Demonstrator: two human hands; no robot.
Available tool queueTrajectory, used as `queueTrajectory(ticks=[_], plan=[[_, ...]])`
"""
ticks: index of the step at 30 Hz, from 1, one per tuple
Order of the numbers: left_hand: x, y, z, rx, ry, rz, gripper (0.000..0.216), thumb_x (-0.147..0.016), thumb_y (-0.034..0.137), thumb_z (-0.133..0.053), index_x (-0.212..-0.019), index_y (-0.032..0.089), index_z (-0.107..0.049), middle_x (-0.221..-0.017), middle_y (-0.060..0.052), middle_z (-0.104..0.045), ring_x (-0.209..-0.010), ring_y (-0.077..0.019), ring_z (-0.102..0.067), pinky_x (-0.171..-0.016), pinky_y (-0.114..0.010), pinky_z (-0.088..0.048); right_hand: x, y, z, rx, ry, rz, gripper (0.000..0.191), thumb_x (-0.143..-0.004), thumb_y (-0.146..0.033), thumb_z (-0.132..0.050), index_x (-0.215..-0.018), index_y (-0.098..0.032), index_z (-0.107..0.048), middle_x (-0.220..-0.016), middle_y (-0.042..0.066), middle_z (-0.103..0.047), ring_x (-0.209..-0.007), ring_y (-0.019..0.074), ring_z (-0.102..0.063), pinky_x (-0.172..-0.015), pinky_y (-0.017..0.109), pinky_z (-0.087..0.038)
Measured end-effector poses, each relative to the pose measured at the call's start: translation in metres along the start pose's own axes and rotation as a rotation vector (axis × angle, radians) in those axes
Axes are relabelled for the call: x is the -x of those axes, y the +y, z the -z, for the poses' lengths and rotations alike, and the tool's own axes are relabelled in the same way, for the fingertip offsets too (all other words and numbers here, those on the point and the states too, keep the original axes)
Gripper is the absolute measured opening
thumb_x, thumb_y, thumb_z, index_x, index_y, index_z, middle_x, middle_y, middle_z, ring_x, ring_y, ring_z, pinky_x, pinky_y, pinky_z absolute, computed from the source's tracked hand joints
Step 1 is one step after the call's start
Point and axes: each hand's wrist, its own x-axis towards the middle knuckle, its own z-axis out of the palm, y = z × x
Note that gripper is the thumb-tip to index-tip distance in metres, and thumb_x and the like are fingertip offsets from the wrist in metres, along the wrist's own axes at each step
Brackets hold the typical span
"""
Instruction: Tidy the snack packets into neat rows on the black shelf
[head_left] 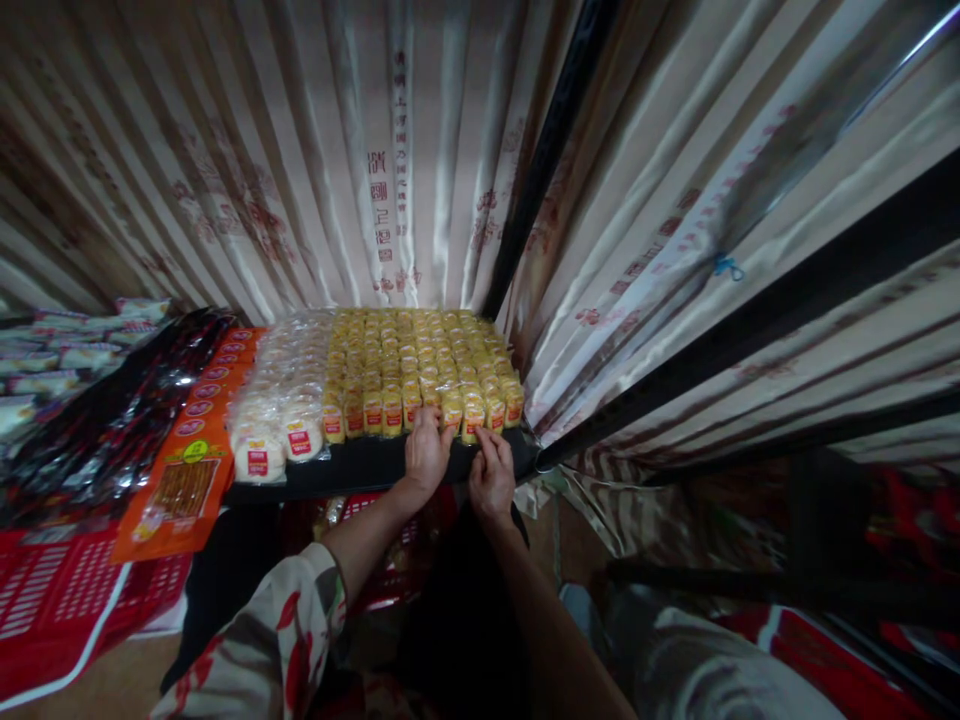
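Observation:
Rows of small yellow snack packets with red labels stand in clear wrapping at the end of a black shelf. My left hand is at the front row, with its thumb and fingers closed around the edge of one packet. Just to its right, my right hand has bent fingers, and their tips press at the lower front of a neighbouring packet. Dim light leaves the exact grip of the fingertips hard to see. Round white wrapped packs with red labels stand left of the yellow ones.
Orange snack bags, dark shiny packets and white packets lie farther left. Red baskets sit below. Printed curtains hang behind, and black metal bars slant across the right side.

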Motion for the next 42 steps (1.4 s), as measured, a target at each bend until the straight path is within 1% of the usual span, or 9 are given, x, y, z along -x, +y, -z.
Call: queueTrajectory(ticks=[7, 13, 16, 19, 21, 25, 27, 33, 42], plan=[[-0.002, -0.007, -0.006, 0.074, -0.037, -0.054, 0.012, -0.083, 0.015, -0.048, -0.094, 0.019, -0.048, -0.09, -0.003, -0.055, -0.086, -0.0152, -0.055, -0.078, -0.027, -0.044, -0.003, 0.002, 0.0, 0.004, 0.006, 0.003, 0.049, -0.08, -0.01, -0.034, -0.127, -0.017, -0.049, -0.117, 0.011, -0.05, -0.113, 0.0189, -0.047, -0.098, 0.039, -0.041], [-0.001, -0.011, -0.007, 0.065, -0.053, -0.023, 0.011, -0.083, 0.017, -0.048, -0.094, 0.019, -0.048, -0.081, -0.001, -0.055, -0.077, -0.0138, -0.056, -0.073, -0.025, -0.044, -0.004, 0.004, 0.002, 0.025, -0.003, 0.044, 0.05, -0.081, -0.009, -0.035, -0.129, -0.018, -0.047, -0.117, 0.011, -0.05, -0.113, 0.0193, -0.046, -0.097, 0.04, -0.041], [0.0, -0.012, -0.009, 0.064, -0.038, -0.017, 0.007, -0.083, 0.017, -0.049, -0.09, 0.019, -0.047, -0.078, 0.0, -0.055, -0.075, -0.0133, -0.056, -0.071, -0.025, -0.043, -0.003, 0.002, 0.004, 0.08, 0.024, 0.05, 0.045, -0.083, -0.011, -0.036, -0.126, -0.02, -0.05, -0.117, 0.011, -0.05, -0.112, 0.0205, -0.044, -0.094, 0.041, -0.041], [0.0, -0.014, -0.01, 0.064, -0.03, -0.04, 0.004, -0.083, 0.017, -0.049, -0.085, 0.02, -0.047, -0.078, 0.001, -0.055, -0.075, -0.0129, -0.056, -0.072, -0.024, -0.043, -0.005, 0.001, 0.004, 0.15, 0.09, 0.025, 0.037, -0.087, -0.02, -0.039, -0.12, -0.021, -0.055, -0.126, 0.013, -0.043, -0.113, 0.0225, -0.042, -0.092, 0.042, -0.042], [-0.001, -0.015, -0.011, 0.073, -0.031, -0.055, 0.004, -0.082, 0.017, -0.049, -0.083, 0.02, -0.047, -0.079, 0.001, -0.054, -0.075, -0.0127, -0.056, -0.071, -0.024, -0.044, -0.008, 0.001, 0.003, 0.189, 0.112, 0.007, 0.038, -0.088, -0.029, -0.042, -0.124, -0.02, -0.051, -0.131, 0.014, -0.038, -0.117, 0.0245, -0.038, -0.093, 0.044, -0.04], [-0.004, -0.018, -0.012, 0.09, -0.034, -0.065, 0.005, -0.082, 0.017, -0.05, -0.083, 0.02, -0.047, -0.078, 0.001, -0.054, -0.073, -0.0125, -0.055, -0.07, -0.025, -0.044, -0.017, 0.003, 0.0, 0.255, 0.097, -0.024, 0.065, -0.085, -0.045, -0.047, -0.139, -0.015, -0.029, -0.133, 0.017, -0.038, -0.122, 0.0281, -0.034, -0.097, 0.047, -0.036], [-0.004, -0.02, -0.012, 0.105, -0.033, -0.069, 0.005, -0.082, 0.017, -0.051, -0.083, 0.02, -0.047, -0.077, 0.001, -0.053, -0.073, -0.0123, -0.055, -0.07, -0.025, -0.045, -0.019, 0.004, -0.001, 0.281, 0.077, -0.033, 0.069, -0.084, -0.048, -0.046, -0.14, -0.014, -0.025, -0.134, 0.017, -0.037, -0.121, 0.0293, -0.034, -0.096, 0.047, -0.036], [-0.005, -0.02, -0.013, 0.156, -0.039, -0.109, 0.002, -0.082, 0.019, -0.05, -0.082, 0.02, -0.048, -0.079, 0.001, -0.054, -0.074, -0.0118, -0.055, -0.071, -0.024, -0.045, -0.018, 0.009, -0.003, 0.287, 0.043, -0.007, 0.062, -0.087, -0.047, -0.041, -0.14, -0.018, -0.028, -0.137, 0.016, -0.035, -0.123, 0.0292, -0.033, -0.095, 0.047, -0.036], [-0.007, -0.018, -0.009, 0.133, -0.07, -0.124, 0.008, -0.084, 0.024, -0.048, -0.077, 0.02, -0.049, -0.072, 0.003, -0.052, -0.065, -0.0108, -0.052, -0.065, -0.023, -0.041, -0.026, 0.011, -0.001, 0.243, 0.078, -0.012, 0.054, -0.088, -0.042, -0.042, -0.135, -0.017, -0.035, -0.131, 0.016, -0.04, -0.121, 0.0264, -0.036, -0.095, 0.045, -0.037]])
